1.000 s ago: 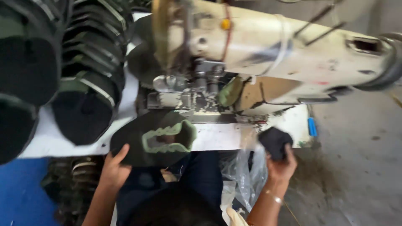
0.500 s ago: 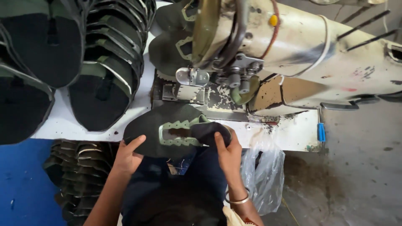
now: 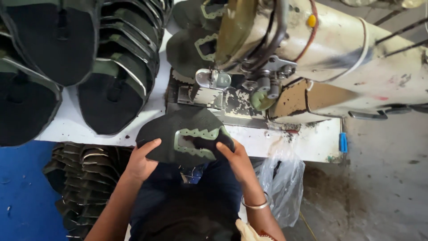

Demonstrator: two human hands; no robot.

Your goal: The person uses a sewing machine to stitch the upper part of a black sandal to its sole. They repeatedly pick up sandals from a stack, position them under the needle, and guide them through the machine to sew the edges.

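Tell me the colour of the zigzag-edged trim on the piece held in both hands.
Pale green, on a dark grey-green piece; the trim shows best in the head view.

black shoe upper, pale green zigzag trim

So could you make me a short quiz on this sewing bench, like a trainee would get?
1. True or false: both hands grip the same dark piece.
2. Where are the finished dark pieces stacked? A) on the white table, to the left of the sewing machine; B) on top of the machine; C) in the plastic bag.
3. What does the right hand wear at the wrist?

Key
1. True: the left hand holds its left edge, the right hand its right edge.
2. A: the stacks lie overlapping there.
3. A thin metal bangle.
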